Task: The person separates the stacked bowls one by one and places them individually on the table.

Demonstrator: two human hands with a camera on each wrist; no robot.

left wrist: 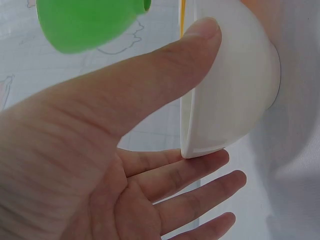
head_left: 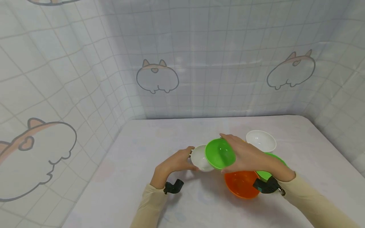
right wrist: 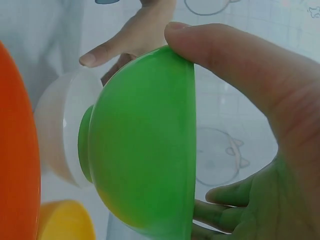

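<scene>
My left hand [head_left: 178,161] holds a small white bowl [head_left: 200,158] at its left side. In the left wrist view the thumb lies over the near side of the white bowl [left wrist: 235,85], and the fingers touch its lower rim. My right hand [head_left: 246,155] grips a green bowl [head_left: 219,154] by opposite sides of the rim, thumb on one side and fingers on the other. This green bowl is raised and tilted, overlapping the white bowl's right edge in the head view. From the right wrist, the green bowl's foot [right wrist: 85,142] points towards the white bowl [right wrist: 55,125].
Below my right hand an orange bowl [head_left: 242,185] sits on the white-covered table [head_left: 137,139]. A second green bowl [head_left: 264,175] is partly hidden under my right wrist. Farther back stands another white bowl [head_left: 260,141]. A yellow bowl [right wrist: 67,222] shows in the right wrist view.
</scene>
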